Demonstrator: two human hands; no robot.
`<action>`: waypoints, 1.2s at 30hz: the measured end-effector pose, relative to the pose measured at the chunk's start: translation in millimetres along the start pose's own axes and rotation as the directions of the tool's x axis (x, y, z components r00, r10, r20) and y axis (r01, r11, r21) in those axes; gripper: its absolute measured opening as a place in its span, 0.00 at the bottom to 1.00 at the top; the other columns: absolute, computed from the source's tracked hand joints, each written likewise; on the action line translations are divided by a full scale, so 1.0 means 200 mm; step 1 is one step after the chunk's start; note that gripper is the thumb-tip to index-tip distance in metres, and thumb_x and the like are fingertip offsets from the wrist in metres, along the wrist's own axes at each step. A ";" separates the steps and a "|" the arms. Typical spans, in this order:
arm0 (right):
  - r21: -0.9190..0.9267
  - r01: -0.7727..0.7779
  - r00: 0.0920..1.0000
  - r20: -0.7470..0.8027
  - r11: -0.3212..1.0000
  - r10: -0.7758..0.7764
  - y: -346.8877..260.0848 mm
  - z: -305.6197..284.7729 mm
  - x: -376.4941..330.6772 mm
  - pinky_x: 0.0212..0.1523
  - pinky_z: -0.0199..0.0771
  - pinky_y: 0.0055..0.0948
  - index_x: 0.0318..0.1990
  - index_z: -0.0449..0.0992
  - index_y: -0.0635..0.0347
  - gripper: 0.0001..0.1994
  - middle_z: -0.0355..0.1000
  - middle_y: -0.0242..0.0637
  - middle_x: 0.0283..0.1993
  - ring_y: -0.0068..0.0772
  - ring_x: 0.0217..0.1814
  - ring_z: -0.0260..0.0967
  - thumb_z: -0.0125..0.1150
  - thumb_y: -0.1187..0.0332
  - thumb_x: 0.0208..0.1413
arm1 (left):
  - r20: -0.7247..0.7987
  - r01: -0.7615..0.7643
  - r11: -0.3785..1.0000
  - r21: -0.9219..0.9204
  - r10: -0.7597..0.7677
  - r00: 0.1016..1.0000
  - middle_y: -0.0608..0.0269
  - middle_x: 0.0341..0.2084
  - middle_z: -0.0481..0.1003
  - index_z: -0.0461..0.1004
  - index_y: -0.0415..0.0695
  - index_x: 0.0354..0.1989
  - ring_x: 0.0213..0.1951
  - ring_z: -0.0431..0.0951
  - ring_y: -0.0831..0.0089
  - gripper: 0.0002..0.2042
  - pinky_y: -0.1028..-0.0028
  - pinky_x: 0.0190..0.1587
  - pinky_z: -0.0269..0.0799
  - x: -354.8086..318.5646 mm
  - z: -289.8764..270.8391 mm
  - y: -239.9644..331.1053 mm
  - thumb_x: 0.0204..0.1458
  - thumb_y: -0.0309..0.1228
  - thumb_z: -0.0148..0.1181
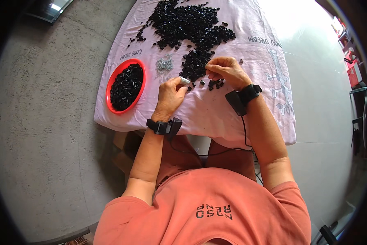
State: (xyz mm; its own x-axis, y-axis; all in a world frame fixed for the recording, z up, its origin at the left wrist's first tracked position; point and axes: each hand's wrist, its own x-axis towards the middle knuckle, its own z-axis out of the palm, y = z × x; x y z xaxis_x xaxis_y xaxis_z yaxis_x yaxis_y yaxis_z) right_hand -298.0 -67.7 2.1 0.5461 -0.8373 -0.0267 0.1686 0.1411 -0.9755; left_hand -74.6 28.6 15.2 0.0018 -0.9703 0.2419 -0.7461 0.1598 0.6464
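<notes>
Head view: the person's two hands stand apart over a padded surface under pink cloth [216,118]. The left hand [170,96] has its thumb and fingers curled inward, with a silvery cover or object [184,81] at the tips; which of the two, I cannot tell. The right hand [229,72] bends its fingers toward the thumb at the edge of a small heap of black pieces [195,63]. Whether either hand is clamped on a piece cannot be told at this size.

Placement appears deliberate. The small heap lies directly ahead of both hands, presumably for short reaches; the main pile [183,20] sits farther off, apparently as stock. The red bowl [132,61] stands to the left, its rim keeping many similar pieces contained. Clear or silvery bits [164,64] lie apart between bowl and heap, likely to prevent mixing.

Materials: the black pieces are small, short and blocky, with a hard gloss suggesting plastic. The bowl is smooth, round-edged, probably plastic. The silvery bits look thin and shiny; their material is unconfirmed. The cloth is soft, printed and creased, which should limit rolling. Each wrist carries a black strap with a boxy unit.
</notes>
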 end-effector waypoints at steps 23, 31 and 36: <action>0.025 0.003 1.000 -0.016 1.000 -0.002 0.00 -0.01 0.01 0.35 0.77 0.19 0.39 0.80 0.61 0.09 0.77 0.31 0.32 0.18 0.31 0.75 0.63 0.65 0.60 | -0.059 -0.022 0.992 0.123 0.029 0.998 0.55 0.28 0.80 0.78 0.38 0.35 0.29 0.81 0.68 0.05 0.71 0.34 0.75 0.00 0.00 -0.05 0.51 0.23 0.59; -0.026 -0.005 1.000 -0.016 1.000 0.005 0.00 0.00 0.00 0.34 0.75 0.16 0.39 0.80 0.59 0.08 0.77 0.28 0.31 0.15 0.30 0.73 0.61 0.64 0.61 | -0.097 -0.041 0.996 0.083 0.049 0.994 0.51 0.27 0.77 0.77 0.39 0.30 0.31 0.78 0.54 0.05 0.61 0.36 0.74 -0.06 0.08 -0.01 0.46 0.26 0.63; -0.017 -0.008 1.000 -0.008 1.000 0.008 0.01 0.00 0.00 0.33 0.74 0.16 0.38 0.80 0.59 0.08 0.76 0.27 0.31 0.15 0.29 0.72 0.61 0.64 0.61 | -0.078 -0.095 0.981 0.169 0.110 0.991 0.52 0.26 0.76 0.74 0.39 0.29 0.30 0.77 0.52 0.06 0.59 0.36 0.72 -0.07 0.08 0.00 0.45 0.25 0.64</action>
State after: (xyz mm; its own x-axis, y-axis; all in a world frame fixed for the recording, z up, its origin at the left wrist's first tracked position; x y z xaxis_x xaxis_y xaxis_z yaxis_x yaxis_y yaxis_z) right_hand -297.7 -68.2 0.3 0.5411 -0.8402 -0.0362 0.1501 0.1389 -0.9789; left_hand -85.1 38.7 -0.4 -0.0280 -0.9296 0.3674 -0.8447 0.2185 0.4885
